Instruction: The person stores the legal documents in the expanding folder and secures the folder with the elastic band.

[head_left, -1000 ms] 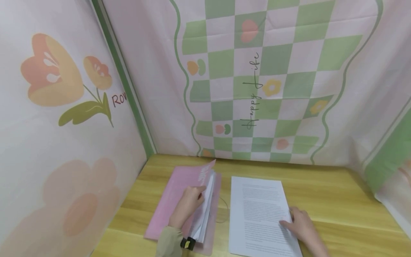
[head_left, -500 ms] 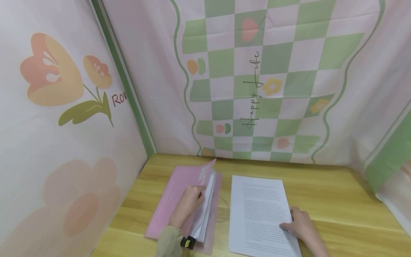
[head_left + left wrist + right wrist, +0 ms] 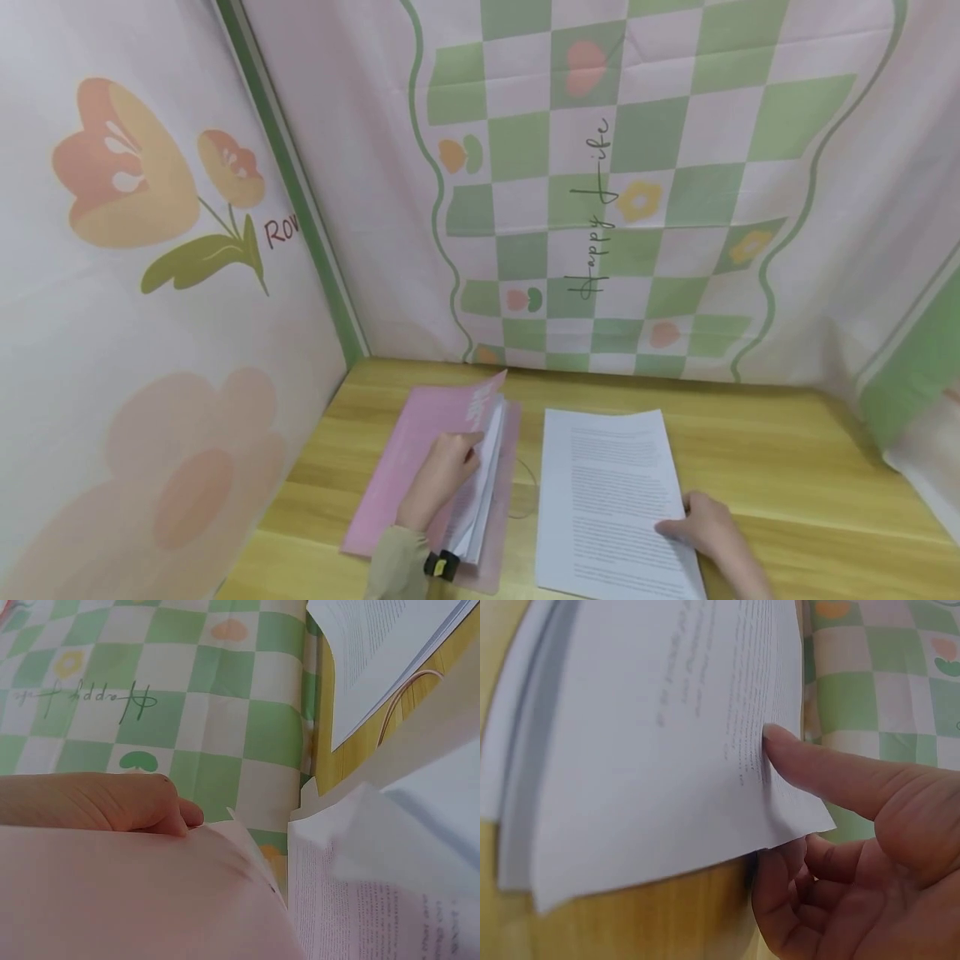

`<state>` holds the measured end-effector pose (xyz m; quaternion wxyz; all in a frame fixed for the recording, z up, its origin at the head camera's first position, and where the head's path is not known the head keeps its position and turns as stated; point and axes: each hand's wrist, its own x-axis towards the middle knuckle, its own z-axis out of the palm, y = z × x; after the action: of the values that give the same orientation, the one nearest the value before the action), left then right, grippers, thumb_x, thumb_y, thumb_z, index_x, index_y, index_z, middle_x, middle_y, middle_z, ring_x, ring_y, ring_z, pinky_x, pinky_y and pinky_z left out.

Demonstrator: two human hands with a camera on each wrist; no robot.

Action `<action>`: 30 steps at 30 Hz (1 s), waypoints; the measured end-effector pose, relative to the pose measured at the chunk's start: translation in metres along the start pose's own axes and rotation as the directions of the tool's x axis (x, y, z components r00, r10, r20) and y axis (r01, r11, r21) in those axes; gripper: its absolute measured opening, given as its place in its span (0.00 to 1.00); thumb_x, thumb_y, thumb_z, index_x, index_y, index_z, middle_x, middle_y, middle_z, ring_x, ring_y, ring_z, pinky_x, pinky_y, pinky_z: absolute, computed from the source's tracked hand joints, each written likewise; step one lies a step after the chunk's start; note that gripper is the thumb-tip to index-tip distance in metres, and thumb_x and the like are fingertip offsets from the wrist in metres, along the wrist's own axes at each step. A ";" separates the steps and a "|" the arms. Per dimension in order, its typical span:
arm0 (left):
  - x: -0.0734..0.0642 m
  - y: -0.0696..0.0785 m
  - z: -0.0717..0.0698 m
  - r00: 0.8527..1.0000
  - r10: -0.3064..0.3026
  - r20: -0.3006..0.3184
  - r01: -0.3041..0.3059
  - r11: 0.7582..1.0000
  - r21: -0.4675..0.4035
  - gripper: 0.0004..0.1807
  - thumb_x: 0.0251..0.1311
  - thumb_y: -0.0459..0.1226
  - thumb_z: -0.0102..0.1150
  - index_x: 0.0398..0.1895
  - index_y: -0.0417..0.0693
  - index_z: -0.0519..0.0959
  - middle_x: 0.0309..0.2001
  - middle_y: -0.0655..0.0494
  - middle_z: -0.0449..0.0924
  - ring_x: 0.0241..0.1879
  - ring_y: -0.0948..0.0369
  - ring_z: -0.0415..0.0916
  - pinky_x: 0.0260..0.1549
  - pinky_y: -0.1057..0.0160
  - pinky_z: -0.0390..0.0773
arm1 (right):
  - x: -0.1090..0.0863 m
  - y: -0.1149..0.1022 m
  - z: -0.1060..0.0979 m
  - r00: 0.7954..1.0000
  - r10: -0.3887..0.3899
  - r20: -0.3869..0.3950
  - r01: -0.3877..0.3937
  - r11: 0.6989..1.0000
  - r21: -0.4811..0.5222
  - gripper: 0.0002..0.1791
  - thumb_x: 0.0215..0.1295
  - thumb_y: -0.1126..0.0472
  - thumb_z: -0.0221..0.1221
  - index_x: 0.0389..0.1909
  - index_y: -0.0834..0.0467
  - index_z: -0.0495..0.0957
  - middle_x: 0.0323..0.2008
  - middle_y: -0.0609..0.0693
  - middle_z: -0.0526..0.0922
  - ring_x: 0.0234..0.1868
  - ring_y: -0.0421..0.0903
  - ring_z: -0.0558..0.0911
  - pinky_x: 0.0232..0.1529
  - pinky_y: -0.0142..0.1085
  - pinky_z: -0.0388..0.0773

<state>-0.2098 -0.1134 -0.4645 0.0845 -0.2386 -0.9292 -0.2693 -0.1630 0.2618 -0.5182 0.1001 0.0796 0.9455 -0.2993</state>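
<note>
In the head view my left hand (image 3: pixel 442 471) lies over a pink folder (image 3: pixel 401 454) and grips the free edge of its cover, which stands partly raised. Under that cover is a bundle of white papers (image 3: pixel 487 467); the left wrist view shows the printed pages (image 3: pixel 330 900) beside the lifted cover (image 3: pixel 135 892). To the right lies a stack of printed sheets (image 3: pixel 607 500). My right hand (image 3: pixel 708 529) pinches its right edge, thumb on top and fingers curled beneath. In the right wrist view the upper paper (image 3: pixel 652 795) bends up at the thumb.
A thin looped cord (image 3: pixel 532 492) lies on the wooden table (image 3: pixel 795 467) between folder and stack. A checkered cloth backdrop (image 3: pixel 573 192) hangs behind the table, and a flower-printed sheet (image 3: pixel 187 317) hangs along the left side.
The far right corner of the paper on the right stack has risen slightly. Both hands keep their grips and have hardly moved; the head view has shifted a little.
</note>
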 end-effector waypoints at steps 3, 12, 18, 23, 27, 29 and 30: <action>0.000 0.000 0.000 1.000 -0.001 0.002 0.001 1.000 -0.001 0.13 0.52 0.24 0.51 0.17 0.47 0.64 0.13 0.65 0.49 0.13 0.73 0.48 0.12 0.79 0.51 | 0.000 0.000 0.001 1.000 -0.018 -0.022 0.018 1.000 -0.016 0.29 0.41 0.52 0.69 0.36 0.73 0.75 0.30 0.60 0.80 0.31 0.51 0.78 0.32 0.43 0.74; 0.000 0.000 -0.001 1.000 -0.006 0.004 0.006 1.000 -0.010 0.13 0.52 0.24 0.50 0.18 0.47 0.64 0.13 0.64 0.50 0.12 0.73 0.49 0.12 0.79 0.51 | 0.001 -0.006 0.004 0.998 0.034 -0.053 -0.038 0.996 -0.076 0.35 0.41 0.53 0.70 0.40 0.78 0.70 0.33 0.69 0.76 0.33 0.57 0.77 0.34 0.48 0.75; 0.000 0.000 0.000 1.000 -0.001 0.000 0.001 1.000 -0.008 0.13 0.51 0.23 0.50 0.17 0.47 0.63 0.13 0.64 0.49 0.13 0.72 0.49 0.13 0.78 0.52 | -0.003 -0.007 0.003 0.998 0.043 -0.036 -0.044 0.999 -0.025 0.30 0.41 0.55 0.70 0.36 0.76 0.72 0.30 0.64 0.78 0.29 0.53 0.77 0.30 0.44 0.74; 0.000 0.001 0.000 1.000 -0.001 0.000 0.001 1.000 -0.015 0.14 0.52 0.23 0.50 0.17 0.46 0.62 0.14 0.64 0.48 0.13 0.72 0.49 0.13 0.79 0.52 | -0.004 -0.006 0.002 0.999 0.015 -0.046 -0.016 1.000 -0.017 0.28 0.41 0.56 0.69 0.35 0.76 0.73 0.28 0.62 0.79 0.29 0.52 0.78 0.29 0.43 0.73; 0.000 0.000 0.000 1.000 0.002 -0.007 -0.002 1.000 -0.014 0.13 0.51 0.23 0.50 0.18 0.47 0.64 0.13 0.64 0.49 0.13 0.72 0.49 0.13 0.78 0.51 | -0.003 -0.004 0.003 0.999 0.012 -0.033 -0.013 1.000 -0.029 0.30 0.43 0.55 0.69 0.38 0.77 0.73 0.30 0.64 0.80 0.30 0.53 0.79 0.31 0.45 0.74; 0.000 0.000 0.000 1.000 0.005 -0.010 -0.005 1.000 -0.009 0.12 0.51 0.23 0.50 0.18 0.47 0.65 0.13 0.64 0.50 0.13 0.72 0.49 0.13 0.78 0.51 | -0.002 -0.004 0.004 1.000 0.005 -0.029 -0.006 0.999 -0.037 0.32 0.43 0.55 0.69 0.40 0.78 0.72 0.32 0.66 0.80 0.31 0.55 0.79 0.33 0.47 0.75; 0.000 0.000 0.000 1.000 0.004 -0.009 -0.004 1.000 -0.006 0.12 0.51 0.23 0.50 0.18 0.47 0.65 0.13 0.65 0.50 0.13 0.72 0.49 0.13 0.79 0.51 | -0.001 -0.004 0.005 0.999 0.001 -0.032 -0.002 0.999 -0.044 0.33 0.43 0.55 0.69 0.41 0.78 0.72 0.33 0.67 0.79 0.32 0.56 0.79 0.34 0.49 0.76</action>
<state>-0.2098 -0.1136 -0.4649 0.0887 -0.2396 -0.9275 -0.2730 -0.1619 0.2558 -0.5199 0.0869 0.0829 0.9533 -0.2771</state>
